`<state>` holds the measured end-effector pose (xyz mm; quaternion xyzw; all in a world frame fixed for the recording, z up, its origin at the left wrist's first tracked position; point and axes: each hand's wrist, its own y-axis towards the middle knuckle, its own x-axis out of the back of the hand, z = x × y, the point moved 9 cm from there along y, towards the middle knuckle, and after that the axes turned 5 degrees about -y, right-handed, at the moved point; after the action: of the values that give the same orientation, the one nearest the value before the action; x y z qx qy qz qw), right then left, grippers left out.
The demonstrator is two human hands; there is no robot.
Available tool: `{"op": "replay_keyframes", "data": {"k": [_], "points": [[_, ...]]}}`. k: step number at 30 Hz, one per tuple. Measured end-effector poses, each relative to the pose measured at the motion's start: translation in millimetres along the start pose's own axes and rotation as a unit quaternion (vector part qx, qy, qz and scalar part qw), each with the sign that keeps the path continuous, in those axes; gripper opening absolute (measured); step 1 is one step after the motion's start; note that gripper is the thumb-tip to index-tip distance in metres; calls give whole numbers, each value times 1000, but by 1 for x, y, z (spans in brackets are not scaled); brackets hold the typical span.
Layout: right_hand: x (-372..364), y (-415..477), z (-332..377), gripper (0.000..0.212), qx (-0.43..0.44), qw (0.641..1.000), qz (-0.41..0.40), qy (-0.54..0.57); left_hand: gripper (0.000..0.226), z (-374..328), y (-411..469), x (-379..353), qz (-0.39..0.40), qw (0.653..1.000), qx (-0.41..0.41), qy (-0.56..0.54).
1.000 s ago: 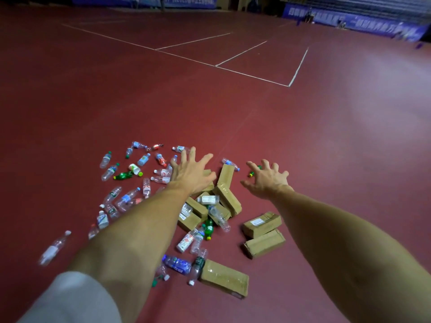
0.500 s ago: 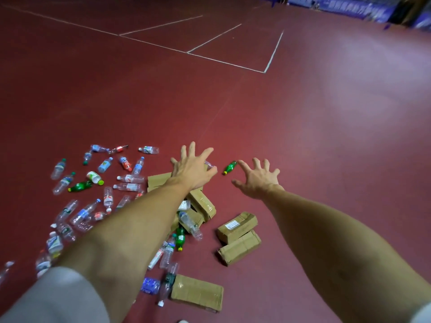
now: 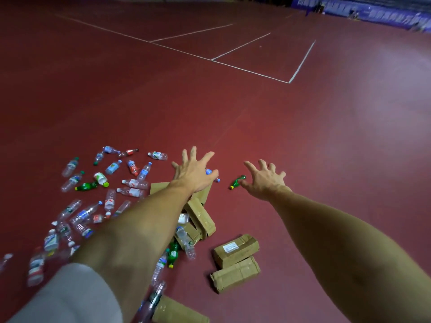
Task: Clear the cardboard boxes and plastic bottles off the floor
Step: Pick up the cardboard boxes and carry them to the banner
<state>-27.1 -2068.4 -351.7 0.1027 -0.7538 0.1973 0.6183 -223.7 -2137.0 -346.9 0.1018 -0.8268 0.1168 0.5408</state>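
Several plastic bottles (image 3: pixel 109 190) lie scattered over the red floor at left. A heap of brown cardboard boxes (image 3: pixel 201 215) sits in the middle, under my left forearm. Two more boxes (image 3: pixel 235 251) lie side by side to the right, and another box (image 3: pixel 179 311) lies at the bottom edge. My left hand (image 3: pixel 193 171) is stretched out above the far end of the heap, fingers spread, holding nothing. My right hand (image 3: pixel 265 178) reaches forward with fingers spread, empty. A small green bottle (image 3: pixel 236 182) lies on the floor at its thumb side.
The red sports floor (image 3: pixel 326 148) stretches away on all sides, with white court lines (image 3: pixel 251 71) further off. Blue banners (image 3: pixel 373 12) run along the far wall at top right.
The view has shifted, so the pile sits further right and lower in the frame. Both arms stay stretched forward with fingers spread. The green bottle now lies beside my right hand.
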Motion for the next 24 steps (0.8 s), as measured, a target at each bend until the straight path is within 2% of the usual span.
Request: {"op": "replay_keyframes", "data": {"k": [6,10,13,18,24], "points": [[-47,50,-24,73,114,993,9,-22,64,-11,15,-51,-48,994,94,-26],[-92,77,-29,71,191,981,6,-30,65,-16,8,-107,-53,987,153,-22],[-142,84,-23,71,232,972,18,-26,64,-7,-5,-162,-27,983,184,-14],[-280,92,-14,74,256,965,39,-26,64,32,-22,-292,-10,979,204,21],[-491,104,24,78,287,955,54,-59,67,105,-34,-506,-7,978,210,9]]}}
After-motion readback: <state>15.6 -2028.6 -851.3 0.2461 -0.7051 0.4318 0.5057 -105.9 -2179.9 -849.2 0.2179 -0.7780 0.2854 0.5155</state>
